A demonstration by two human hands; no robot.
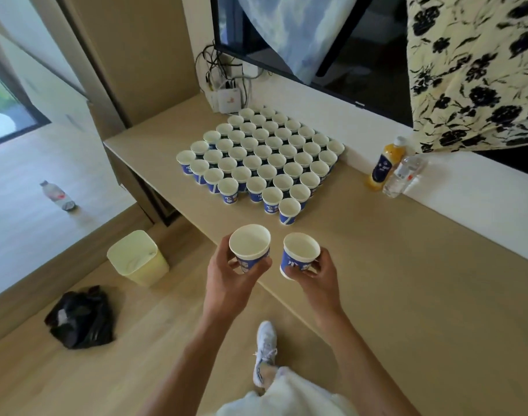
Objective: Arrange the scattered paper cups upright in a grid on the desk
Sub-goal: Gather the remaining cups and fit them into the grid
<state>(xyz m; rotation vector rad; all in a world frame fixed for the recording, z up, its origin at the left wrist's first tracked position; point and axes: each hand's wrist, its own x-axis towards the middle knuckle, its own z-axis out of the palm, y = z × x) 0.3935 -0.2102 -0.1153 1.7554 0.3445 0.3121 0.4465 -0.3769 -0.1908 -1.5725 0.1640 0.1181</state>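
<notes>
Left hand fingers wrap upright cup; right hand fingers wrap second cup, seemingly lifted off desk.

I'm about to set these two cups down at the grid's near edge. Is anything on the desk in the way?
Nothing visible. The left hand holds one paper cup, the right hand another; only bare desk lies before the grid's nearest cup. The orange juice bottle and water bottle stand off right, by the wall.
</notes>
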